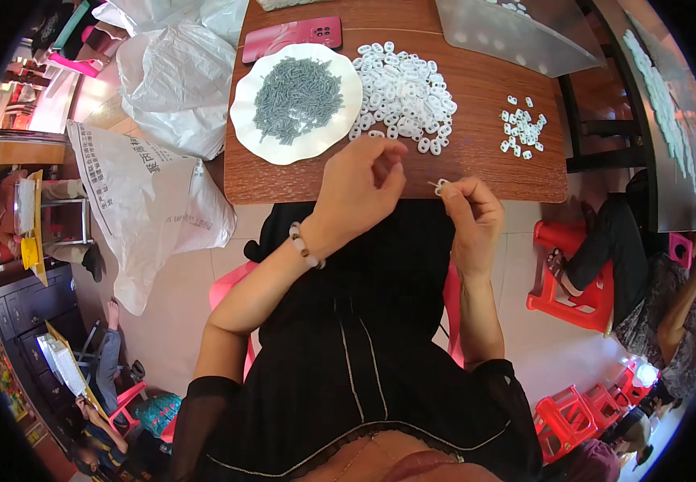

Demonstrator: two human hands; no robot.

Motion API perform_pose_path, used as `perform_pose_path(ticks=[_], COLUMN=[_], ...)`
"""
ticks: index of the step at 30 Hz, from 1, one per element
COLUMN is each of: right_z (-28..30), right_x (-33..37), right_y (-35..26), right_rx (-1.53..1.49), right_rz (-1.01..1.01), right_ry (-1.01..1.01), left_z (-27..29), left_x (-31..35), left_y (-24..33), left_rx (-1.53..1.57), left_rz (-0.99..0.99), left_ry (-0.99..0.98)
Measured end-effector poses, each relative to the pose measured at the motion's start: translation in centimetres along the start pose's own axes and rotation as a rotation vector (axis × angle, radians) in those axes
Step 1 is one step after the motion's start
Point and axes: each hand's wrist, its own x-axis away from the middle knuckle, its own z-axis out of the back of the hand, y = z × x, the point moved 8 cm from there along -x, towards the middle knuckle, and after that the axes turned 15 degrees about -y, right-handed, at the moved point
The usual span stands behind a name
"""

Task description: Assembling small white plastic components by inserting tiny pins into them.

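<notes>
head shows right hand [479, 223] pinching white piece [441, 186], left hand [360, 185] curled, hold unclear, and printed sack [145, 189].

Can't see inside the bare, curled left fingers [394, 178]! Can't make out the thin pin-like piece [433, 184], tiny beside a small white plastic piece [442, 187], half covered by the bare right fingers [478, 193]. Getting only part of the translucent plastic bin [516, 42], cut off up top!

Left hand [361, 185]: fingers loosely curled, forearm [263, 281] slanting inward. Right hand [475, 221]: thumb and forefinger pinched, wrist straight.
</notes>
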Motion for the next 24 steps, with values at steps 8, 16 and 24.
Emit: perform_pose_path(ticks=[8,16,24], right_z=[2.8,2.5,2.5], right_x=[1.7,1.3,1.1], right_y=[0.9,0.6,0.9], right_rx=[-0.032,-0.044,0.020], right_rz=[0.004,0.023,0.025], right_ry=[0.096,0.101,0.080], left_z=[-3.0,-4.9,-3.6], left_x=[-3.9,-5.3,-4.4], left_y=[1.4,1.6,0.8], left_rx=[-0.603,-0.761,-0.730], left_rz=[-0.195,-0.246,-0.234], left_ry=[-0.091,-0.104,-0.082])
